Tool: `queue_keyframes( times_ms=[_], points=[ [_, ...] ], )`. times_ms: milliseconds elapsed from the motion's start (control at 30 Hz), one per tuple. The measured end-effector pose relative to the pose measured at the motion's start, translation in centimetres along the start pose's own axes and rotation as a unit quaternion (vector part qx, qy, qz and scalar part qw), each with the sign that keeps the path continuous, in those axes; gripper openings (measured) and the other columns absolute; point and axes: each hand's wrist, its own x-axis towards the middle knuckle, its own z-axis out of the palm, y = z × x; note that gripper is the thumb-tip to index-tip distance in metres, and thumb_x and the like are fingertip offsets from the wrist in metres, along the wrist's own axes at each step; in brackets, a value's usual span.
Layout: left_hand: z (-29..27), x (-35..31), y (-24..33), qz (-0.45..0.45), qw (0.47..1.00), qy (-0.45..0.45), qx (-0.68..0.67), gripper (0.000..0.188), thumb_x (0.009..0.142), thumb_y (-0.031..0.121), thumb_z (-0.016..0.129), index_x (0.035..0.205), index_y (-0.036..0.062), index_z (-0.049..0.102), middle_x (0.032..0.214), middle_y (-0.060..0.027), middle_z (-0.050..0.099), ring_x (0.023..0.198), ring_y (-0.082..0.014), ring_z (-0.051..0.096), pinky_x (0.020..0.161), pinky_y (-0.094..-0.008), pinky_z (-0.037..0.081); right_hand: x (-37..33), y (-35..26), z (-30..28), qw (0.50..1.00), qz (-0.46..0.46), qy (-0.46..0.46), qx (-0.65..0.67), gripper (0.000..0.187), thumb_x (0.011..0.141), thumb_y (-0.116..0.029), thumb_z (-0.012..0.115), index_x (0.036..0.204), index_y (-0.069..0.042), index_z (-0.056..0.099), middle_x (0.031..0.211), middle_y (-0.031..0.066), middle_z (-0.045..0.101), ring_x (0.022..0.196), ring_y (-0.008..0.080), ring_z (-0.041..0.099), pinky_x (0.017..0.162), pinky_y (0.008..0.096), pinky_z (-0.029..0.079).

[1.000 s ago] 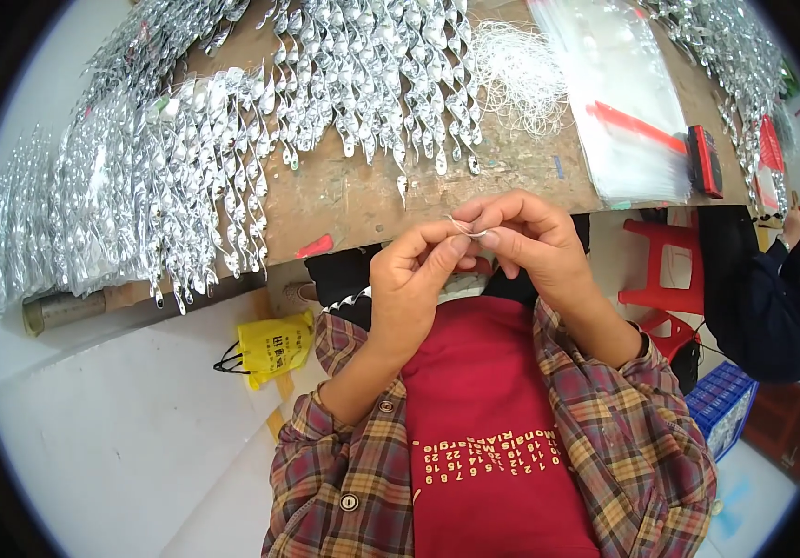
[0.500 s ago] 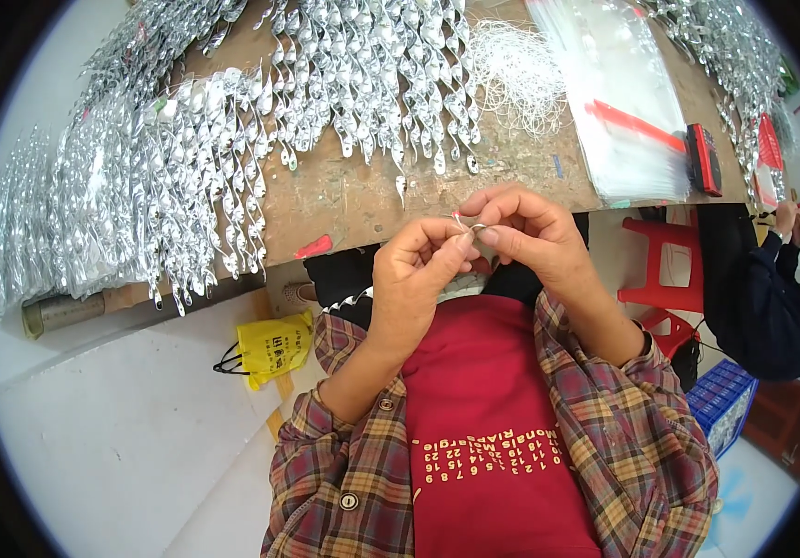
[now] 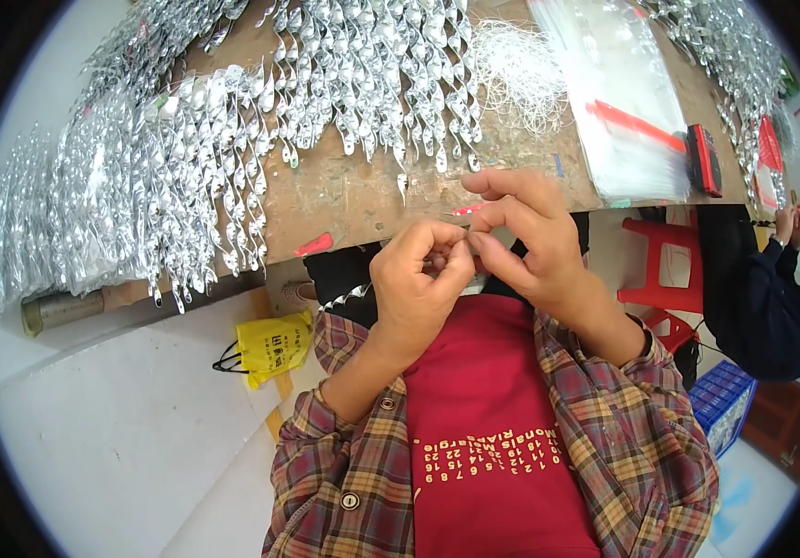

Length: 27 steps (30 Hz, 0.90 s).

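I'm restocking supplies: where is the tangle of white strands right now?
In the head view, the tangle of white strands lies on the table, upper right of centre, between the silver spirals and the clear plastic bags.

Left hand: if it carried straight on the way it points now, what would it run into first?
Most likely the right hand: its thumb and fingertips lie just ahead of the left hand. Whether they already touch is unclear in this single view.

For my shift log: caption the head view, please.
Left hand and right hand close together beside a table with silver spirals, white string and plastic bags.
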Motion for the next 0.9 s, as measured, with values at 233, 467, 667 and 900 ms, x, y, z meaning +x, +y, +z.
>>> queue_keyframes(
  times_ms=[233,467,667,900],
  points=[
    [-0.6,0.4,-0.5,-0.203,0.911,-0.082,-0.35,0.012,0.086,0.007,0.058,0.094,-0.0012,0.059,0.08,-0.0055,0.062,0.069,-0.0075,0.058,0.064,-0.0193,0.046,-0.7,0.8,0.5,0.967,0.116,0.001,0.225,0.004,0.078,-0.004,0.058,0.081,-0.003,0.058,0.107,0.0126,0.058,0.099,0.02,0.055,0.086,0.0315,0.042],
    [-0.5,0.7,-0.3,-0.28,0.85,-0.096,-0.435,0.015,0.086,0.012,0.059,0.094,-0.0009,0.059,0.077,-0.0051,0.061,0.065,-0.0084,0.057,0.065,-0.0217,0.049,-0.9,1.1,-0.1,0.993,0.03,0.022,0.108,0.007,0.075,-0.001,0.061,0.081,-0.003,0.06,0.099,0.0111,0.059,0.088,0.0212,0.058,0.083,0.0315,0.043],
    [-0.4,0.7,-0.8,-0.285,0.831,-0.111,-0.464,0.01,0.085,0.01,0.059,0.088,0.0011,0.058,0.07,-0.003,0.059,0.061,-0.0072,0.054,0.064,-0.023,0.049,-0.5,1.2,-0.7,0.991,-0.128,0.029,-0.03,0.014,0.07,0.0,0.067,0.082,-0.006,0.062,0.092,0.0065,0.062,0.078,0.0207,0.057,0.069,0.0297,0.043],
    [-0.6,0.7,-0.1,-0.266,0.84,-0.124,-0.457,0.006,0.084,0.009,0.059,0.085,0.0034,0.057,0.067,-0.0006,0.056,0.058,-0.0051,0.049,0.064,-0.0226,0.046,-1.7,2.4,0.6,0.998,-0.015,0.037,0.054,0.017,0.071,0.002,0.066,0.085,-0.007,0.063,0.089,0.0063,0.062,0.078,0.0201,0.058,0.071,0.0299,0.043]
  ],
)
